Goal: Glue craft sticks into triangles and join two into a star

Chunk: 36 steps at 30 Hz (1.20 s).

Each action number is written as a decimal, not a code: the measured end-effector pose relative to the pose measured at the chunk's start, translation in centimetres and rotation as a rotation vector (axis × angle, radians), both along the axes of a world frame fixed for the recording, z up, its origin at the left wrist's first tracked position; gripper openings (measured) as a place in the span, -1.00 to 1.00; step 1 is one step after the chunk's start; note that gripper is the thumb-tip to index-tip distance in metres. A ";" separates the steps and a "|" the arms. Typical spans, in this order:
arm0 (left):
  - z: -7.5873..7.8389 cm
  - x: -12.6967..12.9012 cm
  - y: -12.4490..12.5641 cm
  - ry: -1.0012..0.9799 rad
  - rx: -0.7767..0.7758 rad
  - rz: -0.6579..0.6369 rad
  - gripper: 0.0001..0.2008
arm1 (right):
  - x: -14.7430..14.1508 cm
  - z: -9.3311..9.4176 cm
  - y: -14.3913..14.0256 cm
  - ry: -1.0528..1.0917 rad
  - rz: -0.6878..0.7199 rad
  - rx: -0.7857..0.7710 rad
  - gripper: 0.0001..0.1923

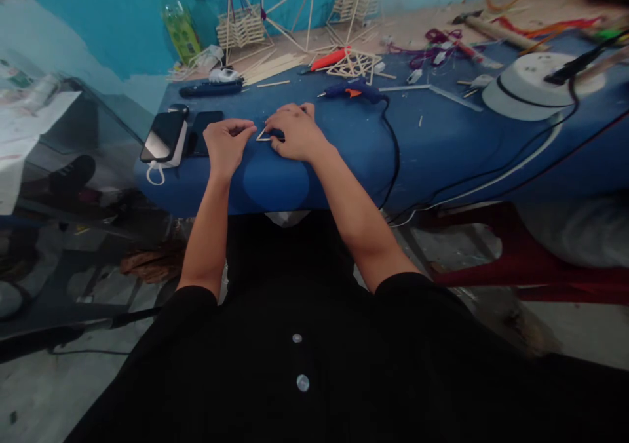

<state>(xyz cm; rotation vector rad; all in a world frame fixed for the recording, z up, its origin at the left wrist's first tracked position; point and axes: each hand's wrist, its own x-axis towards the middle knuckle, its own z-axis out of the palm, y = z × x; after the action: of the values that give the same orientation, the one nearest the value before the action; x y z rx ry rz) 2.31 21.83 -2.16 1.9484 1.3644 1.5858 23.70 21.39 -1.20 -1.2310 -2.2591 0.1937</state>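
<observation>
On the blue tabletop a small triangle of thin wooden sticks [263, 139] lies between my hands. My right hand [297, 132] bends over it from the right, fingertips pressing on its sticks and hiding part of it. My left hand [227, 143] is just to the left, thumb and forefinger pinched together close to the triangle's corner. Whatever that pinch holds is too small to make out. Beyond my right hand lies a blue hot glue gun [356, 91] with an orange trigger, its nozzle pointing left.
Left of my hands are a phone on a white box [164, 138] and a dark phone [204, 132]. Stick frames [351, 65], loose sticks [272, 66] and a green bottle [181, 33] stand behind. A white cord reel [528, 89] sits right; the glue gun's black cable [396, 148] hangs over the edge.
</observation>
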 end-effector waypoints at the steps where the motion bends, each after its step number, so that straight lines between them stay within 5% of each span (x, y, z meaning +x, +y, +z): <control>1: 0.0 0.0 -0.1 -0.005 0.003 0.007 -0.95 | 0.0 0.0 0.0 -0.006 -0.003 0.002 -0.64; 36: -0.1 -0.3 0.0 0.074 -0.017 -0.010 -0.87 | 0.0 -0.1 0.1 0.008 -0.003 -0.010 -0.64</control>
<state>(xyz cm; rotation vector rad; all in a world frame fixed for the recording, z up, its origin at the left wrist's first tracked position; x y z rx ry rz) 2.03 21.84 -2.22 2.0188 1.3898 1.5066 23.72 21.47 -1.33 -1.2367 -2.2515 0.2086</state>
